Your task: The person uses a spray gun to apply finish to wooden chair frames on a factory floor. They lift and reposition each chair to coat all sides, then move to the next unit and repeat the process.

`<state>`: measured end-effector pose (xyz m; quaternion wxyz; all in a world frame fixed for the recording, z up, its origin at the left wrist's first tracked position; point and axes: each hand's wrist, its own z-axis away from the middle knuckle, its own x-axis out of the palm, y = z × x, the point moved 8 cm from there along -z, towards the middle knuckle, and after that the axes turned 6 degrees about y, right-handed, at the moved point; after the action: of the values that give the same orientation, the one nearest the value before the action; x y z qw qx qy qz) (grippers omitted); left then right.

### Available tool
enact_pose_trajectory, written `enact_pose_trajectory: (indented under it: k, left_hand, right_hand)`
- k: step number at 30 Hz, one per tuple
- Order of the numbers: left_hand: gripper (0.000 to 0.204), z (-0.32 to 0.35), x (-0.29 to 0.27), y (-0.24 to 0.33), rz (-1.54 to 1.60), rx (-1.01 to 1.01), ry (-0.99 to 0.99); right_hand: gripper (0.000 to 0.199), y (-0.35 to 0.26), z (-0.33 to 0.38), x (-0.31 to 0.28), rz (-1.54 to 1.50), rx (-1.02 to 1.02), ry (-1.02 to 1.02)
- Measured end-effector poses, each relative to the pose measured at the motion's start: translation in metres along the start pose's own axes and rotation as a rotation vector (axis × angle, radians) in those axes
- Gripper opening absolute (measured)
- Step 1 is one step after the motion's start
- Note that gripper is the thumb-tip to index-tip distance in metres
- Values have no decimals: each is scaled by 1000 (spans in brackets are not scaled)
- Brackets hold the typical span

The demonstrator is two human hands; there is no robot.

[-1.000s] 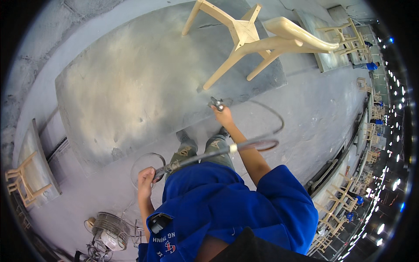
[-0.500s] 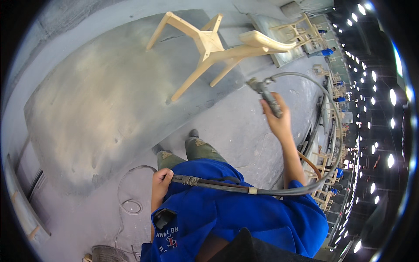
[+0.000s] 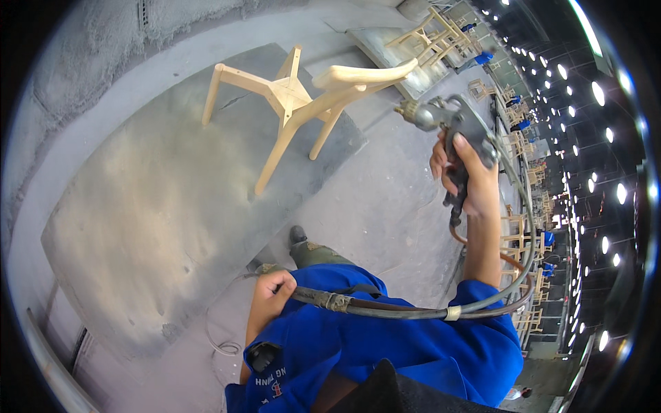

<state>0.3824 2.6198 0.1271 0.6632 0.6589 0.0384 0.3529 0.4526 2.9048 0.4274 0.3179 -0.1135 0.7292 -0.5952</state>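
Observation:
My right hand (image 3: 468,168) is wrapped round the grip of a spray gun (image 3: 430,113), held up at the right with its brass-coloured nozzle toward the chair. A grey hose (image 3: 527,227) and a brown one loop from the gun back across my front. Low at the middle, my left hand (image 3: 272,292) is closed on the taped hose bundle (image 3: 330,301). Ahead stands a bare pale wooden chair frame (image 3: 292,96) with a curved backrest and no seat panel. It is on a grey board, and neither hand touches it.
The large grey board (image 3: 158,227), dusted with pale overspray, covers much of the floor at the left. More chair frames (image 3: 430,41) stand on another panel at the far right. Several people in blue work along that side. A thin line (image 3: 224,344) coils on the floor.
My right hand has moved right and turned the spray gun, so its side and nozzle now show. The left hand still holds the hoses. The chair appears lower and further left as the view shifted.

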Motion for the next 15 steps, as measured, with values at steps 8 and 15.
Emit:
enact_pose_trajectory:
  k: [8, 15]
  left_hand:
    - [33, 23, -14, -24, 26, -139, 195]
    - [27, 2, -5, -76, -141, -382, 199]
  right_hand:
    - [24, 15, -82, -107, 352, 29, 299]
    - [27, 53, -127, -199, 375, -48, 478]
